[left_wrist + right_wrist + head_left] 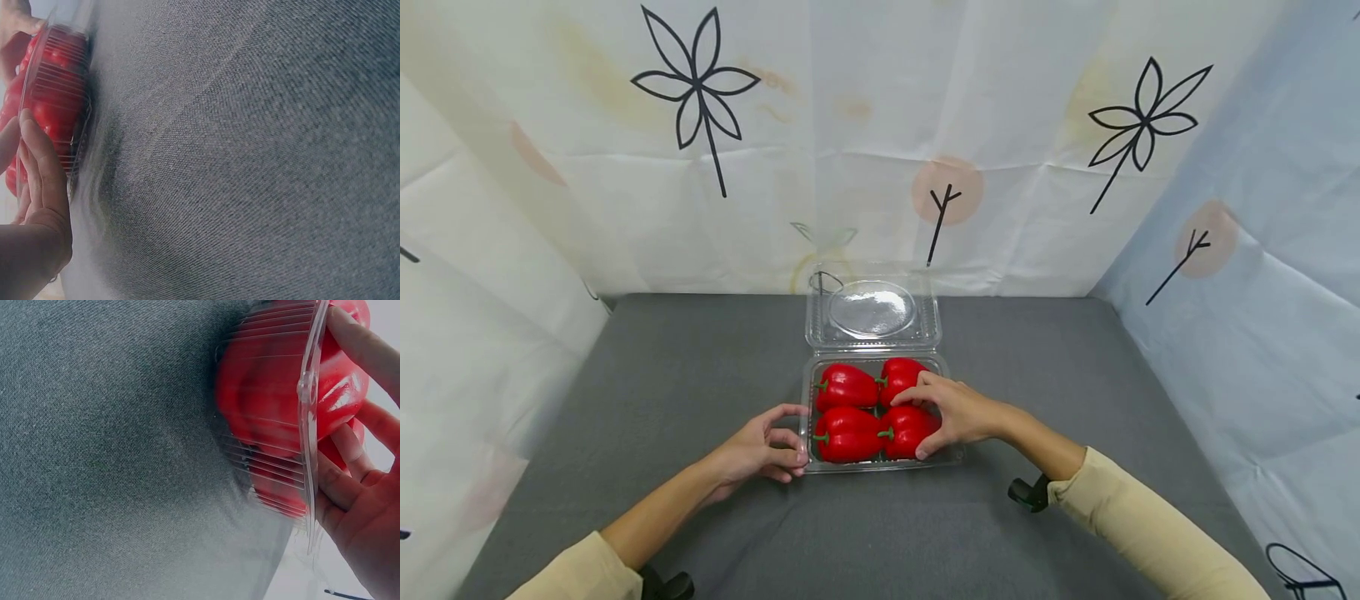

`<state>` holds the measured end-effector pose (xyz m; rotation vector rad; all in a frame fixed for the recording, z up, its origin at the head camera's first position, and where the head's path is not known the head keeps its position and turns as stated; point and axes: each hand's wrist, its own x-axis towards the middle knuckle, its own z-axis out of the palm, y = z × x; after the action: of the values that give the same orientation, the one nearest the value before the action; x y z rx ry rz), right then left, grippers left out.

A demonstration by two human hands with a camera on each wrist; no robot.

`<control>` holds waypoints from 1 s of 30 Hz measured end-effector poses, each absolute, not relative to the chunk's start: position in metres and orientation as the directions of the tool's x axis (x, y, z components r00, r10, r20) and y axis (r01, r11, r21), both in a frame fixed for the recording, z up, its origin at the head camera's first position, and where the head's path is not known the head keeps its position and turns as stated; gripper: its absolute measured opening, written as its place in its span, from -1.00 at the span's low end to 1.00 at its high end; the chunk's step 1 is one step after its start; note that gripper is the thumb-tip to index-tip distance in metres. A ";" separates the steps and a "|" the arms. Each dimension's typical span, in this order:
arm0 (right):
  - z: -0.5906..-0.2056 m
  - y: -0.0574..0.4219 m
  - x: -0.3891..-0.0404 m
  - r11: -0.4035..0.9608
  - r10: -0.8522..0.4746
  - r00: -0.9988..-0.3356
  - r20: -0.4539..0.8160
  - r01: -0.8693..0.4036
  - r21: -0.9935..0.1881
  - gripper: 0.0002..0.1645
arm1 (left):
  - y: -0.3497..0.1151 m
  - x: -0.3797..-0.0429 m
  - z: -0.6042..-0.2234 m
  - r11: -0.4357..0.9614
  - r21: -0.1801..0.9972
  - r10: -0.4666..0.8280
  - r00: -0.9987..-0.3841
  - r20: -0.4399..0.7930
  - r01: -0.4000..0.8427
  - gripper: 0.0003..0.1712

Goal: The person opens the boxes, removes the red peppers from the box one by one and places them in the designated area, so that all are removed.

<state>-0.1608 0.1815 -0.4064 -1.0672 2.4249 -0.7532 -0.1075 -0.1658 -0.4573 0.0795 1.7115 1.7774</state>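
Note:
Several red bell peppers (847,433) with green stems lie in two rows in a clear plastic clamshell container (880,467). Its transparent lid (872,333) is raised at the back. My right hand (967,413) grips the front right bell pepper (901,437), thumb at its front and fingers over its far side. In the right wrist view that bell pepper (340,394) sits inside the ribbed wall. My left hand (752,454) holds the container's left edge, its fingers along the ribbed side (59,94) in the left wrist view.
A grey cloth (715,358) covers the table under the container. White fabric (865,108) with drawn leaves and twigs hangs behind it, with more fabric at both sides. A dark band (1028,493) sits at my right wrist, near the beige sleeve.

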 end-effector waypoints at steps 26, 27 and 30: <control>-0.411 0.184 -0.166 0.554 -0.759 -0.640 -0.119 -0.539 -0.634 -0.28 | -0.164 -0.107 -0.456 0.076 0.905 0.471 -0.785 -0.402 -0.419 -0.16; -0.412 0.185 -0.166 0.552 -0.759 -0.641 -0.116 -0.538 -0.637 -0.28 | -0.164 -0.107 -0.456 0.074 0.906 0.474 -0.785 -0.399 -0.416 -0.15; -0.412 0.185 -0.165 0.550 -0.756 -0.646 -0.110 -0.534 -0.642 -0.28 | -0.164 -0.107 -0.457 0.068 0.908 0.477 -0.786 -0.393 -0.413 -0.15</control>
<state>-0.1653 0.1848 -0.4120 -1.0541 2.4150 -0.8147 -0.1067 -0.1641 -0.4566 0.0645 1.7135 1.7877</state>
